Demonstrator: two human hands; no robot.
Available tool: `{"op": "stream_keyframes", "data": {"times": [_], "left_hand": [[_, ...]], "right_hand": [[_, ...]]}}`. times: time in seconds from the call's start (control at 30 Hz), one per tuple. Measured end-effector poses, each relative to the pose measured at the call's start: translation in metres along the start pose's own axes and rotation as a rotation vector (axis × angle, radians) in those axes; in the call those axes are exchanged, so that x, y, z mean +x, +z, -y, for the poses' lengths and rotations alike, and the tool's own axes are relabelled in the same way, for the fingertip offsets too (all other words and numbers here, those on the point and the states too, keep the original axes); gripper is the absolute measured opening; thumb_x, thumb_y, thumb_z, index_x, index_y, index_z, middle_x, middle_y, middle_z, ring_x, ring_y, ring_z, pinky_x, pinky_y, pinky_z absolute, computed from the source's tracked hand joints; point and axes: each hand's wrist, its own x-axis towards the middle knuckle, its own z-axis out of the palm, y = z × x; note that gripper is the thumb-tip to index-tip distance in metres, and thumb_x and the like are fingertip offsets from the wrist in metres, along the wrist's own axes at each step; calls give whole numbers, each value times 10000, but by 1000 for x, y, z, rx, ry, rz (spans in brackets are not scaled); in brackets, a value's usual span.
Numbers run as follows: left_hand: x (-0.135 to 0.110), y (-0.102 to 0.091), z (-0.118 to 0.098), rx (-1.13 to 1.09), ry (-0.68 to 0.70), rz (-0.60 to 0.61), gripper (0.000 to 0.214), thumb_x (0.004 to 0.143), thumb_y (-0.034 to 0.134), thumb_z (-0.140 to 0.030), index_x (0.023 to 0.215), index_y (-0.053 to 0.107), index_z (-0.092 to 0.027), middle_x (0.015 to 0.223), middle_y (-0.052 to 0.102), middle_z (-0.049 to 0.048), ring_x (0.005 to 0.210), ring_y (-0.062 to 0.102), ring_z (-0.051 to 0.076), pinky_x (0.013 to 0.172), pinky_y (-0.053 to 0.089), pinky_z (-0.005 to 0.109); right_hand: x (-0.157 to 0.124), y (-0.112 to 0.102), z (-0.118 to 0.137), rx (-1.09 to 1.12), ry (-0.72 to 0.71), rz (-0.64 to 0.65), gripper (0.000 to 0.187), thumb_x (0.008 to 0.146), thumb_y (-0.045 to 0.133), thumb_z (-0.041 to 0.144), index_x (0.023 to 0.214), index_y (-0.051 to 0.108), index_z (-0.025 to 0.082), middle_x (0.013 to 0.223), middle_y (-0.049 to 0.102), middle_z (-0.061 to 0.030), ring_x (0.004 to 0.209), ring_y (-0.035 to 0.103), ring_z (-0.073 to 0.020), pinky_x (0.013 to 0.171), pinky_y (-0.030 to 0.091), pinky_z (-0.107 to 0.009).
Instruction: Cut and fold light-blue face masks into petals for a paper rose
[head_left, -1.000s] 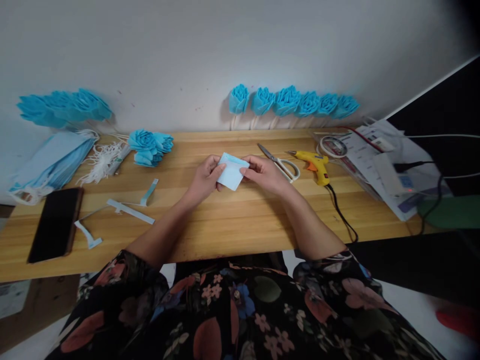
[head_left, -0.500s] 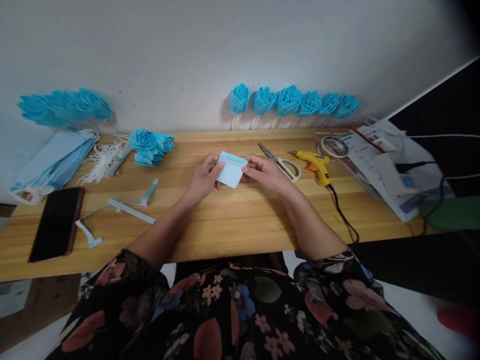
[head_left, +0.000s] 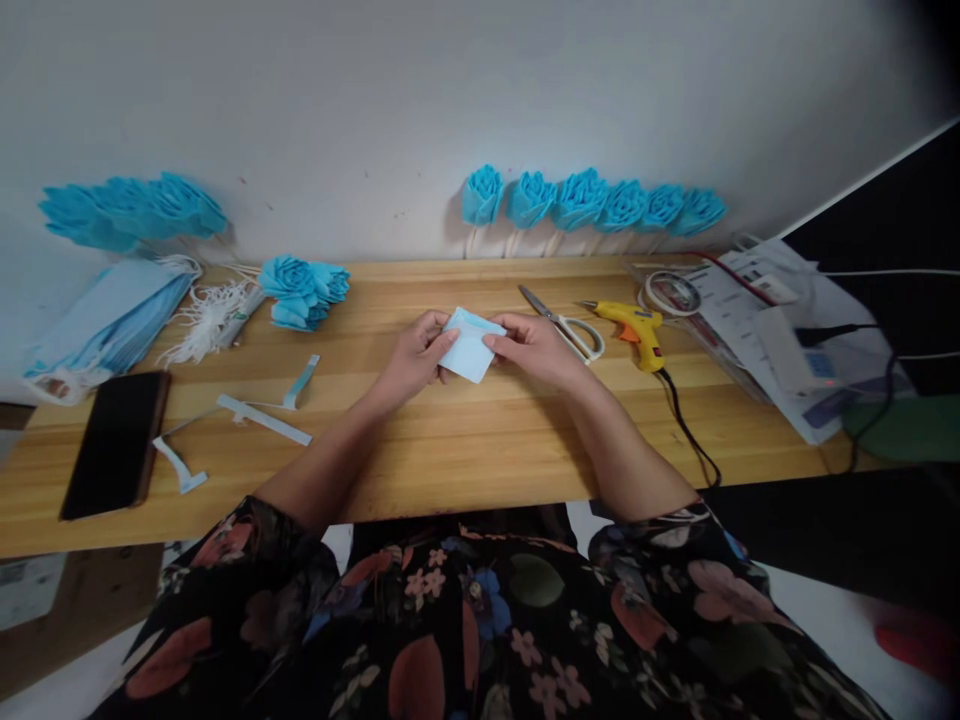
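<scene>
Between both hands, above the middle of the table, is a small folded piece of light blue fabric (head_left: 470,352), like face-mask material. My left hand (head_left: 420,355) pinches its left side, thumb on top. At its right edge my right hand (head_left: 534,348) grips it between thumb and fingers. Scissors (head_left: 562,323) with white handles lie just beyond my right hand. A yellow glue gun (head_left: 631,328) rests to the right of them. Cut strips (head_left: 264,420) of pale fabric lie to the left of my left forearm.
Blue fabric roses (head_left: 581,200) on sticks lean on the wall; more roses (head_left: 300,290) lie at the left. A stack of blue masks (head_left: 112,310), white ear loops (head_left: 214,320) and a phone (head_left: 114,445) are left. Tape (head_left: 673,293), papers (head_left: 817,410) and a power strip (head_left: 795,350) are right.
The folded fabric has turned slightly and shifted a little right and toward me, both hands still pinching it. Nothing else on the table has visibly moved.
</scene>
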Motion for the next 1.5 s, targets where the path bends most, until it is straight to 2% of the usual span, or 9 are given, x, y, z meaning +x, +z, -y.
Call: {"op": "stream_keyframes", "data": {"times": [0.1,0.2,0.33,0.5,0.63,0.8,1.1,1.27,1.5], "left_hand": [[1,-3,-2,-29,-55,68,368,885,721,-428,1070,525,-178,618,642,-55,405,564,76,378,381,179],[1,-5,-3,-38,-110,123,402,853,765,-386,1096,533,-164,578,642,-54,422,589,96,393,393,183],[1,-7,-4,-81,-120,104,398,832,781,-403,1067,573,-157,573,634,-53,422,581,84,398,381,177],[3,-10,-6,-205,-120,112,497,754,828,-449,1078,580,-165,631,651,-53,421,581,80,372,359,183],[4,-13,-7,-288,-133,97,513,722,855,-429,1068,571,-178,629,647,-64,419,592,88,372,370,183],[4,-15,-5,-323,-109,98,522,726,851,-421,1108,589,-180,640,647,-61,445,615,104,387,408,194],[1,-18,-12,-258,-74,133,386,774,811,-406,1056,664,-186,688,679,-26,484,614,85,422,419,180],[2,-19,-11,-234,-51,148,327,791,801,-414,988,673,-187,620,640,-35,492,612,90,440,418,178],[2,-20,-7,-211,-46,130,317,823,778,-418,994,655,-182,619,642,-31,497,614,94,450,421,180]], "right_hand": [[0,-1,1,14,-5,-30,371,814,727,569,837,659,205,707,613,18,629,548,-128,594,443,-281],[0,-1,2,35,4,-43,367,816,728,559,854,654,202,698,611,18,622,554,-126,588,446,-278],[0,-1,4,67,1,-35,398,814,735,577,913,669,197,719,640,17,605,569,-111,575,459,-263],[-1,-3,8,143,-15,-38,471,772,788,577,1036,680,202,774,682,19,608,600,-100,607,517,-258],[-2,-5,9,171,-25,-51,501,770,806,528,1133,685,205,723,681,33,637,643,-114,667,551,-276],[-3,-8,6,166,-55,-36,497,790,794,490,1200,703,224,780,715,17,678,676,-130,732,579,-322],[-6,-13,8,76,-91,-2,315,856,731,437,1106,770,249,810,734,-7,727,687,-152,803,582,-395],[-6,-14,7,41,-84,-10,250,884,698,433,1021,798,249,790,733,-8,742,682,-158,835,576,-418],[-5,-12,7,54,-85,-11,256,873,710,440,985,803,229,782,735,-17,722,676,-150,789,569,-362]]}}
